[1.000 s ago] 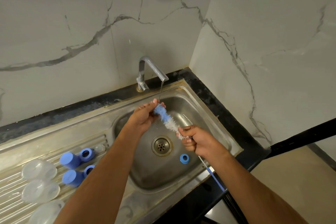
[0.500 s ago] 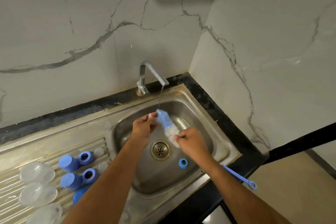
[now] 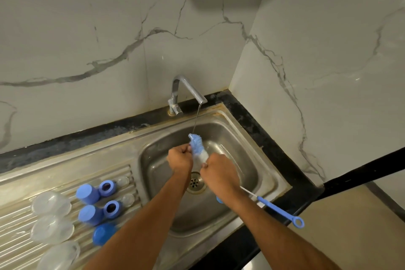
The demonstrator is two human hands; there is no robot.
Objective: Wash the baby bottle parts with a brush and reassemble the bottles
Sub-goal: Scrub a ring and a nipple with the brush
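A blue and white bottle brush (image 3: 198, 149) is held upright over the steel sink (image 3: 252, 173), its tip under a thin stream from the tap (image 3: 186, 92). My left hand (image 3: 179, 160) pinches the blue bristles from the left. My right hand (image 3: 219, 173) grips the wire stem just below the bristles; the blue handle (image 3: 280, 211) sticks out to the lower right. A blue ring (image 3: 219, 199) lies in the basin, mostly hidden by my right wrist. On the drainboard lie blue caps (image 3: 87, 193), blue collars (image 3: 108, 187), clear nipples (image 3: 122, 181) and clear bottles (image 3: 51, 204).
A marble wall rises behind the sink and on the right. A black counter edge (image 3: 263, 133) frames the basin. The drain (image 3: 195, 183) sits under my wrists. The drainboard (image 3: 22, 247) slopes away to the left.
The view has dropped and shifted, so the sink sits lower in frame. The brush has turned more upright and both hands have closed in together on the bristles. The ring is now mostly covered.
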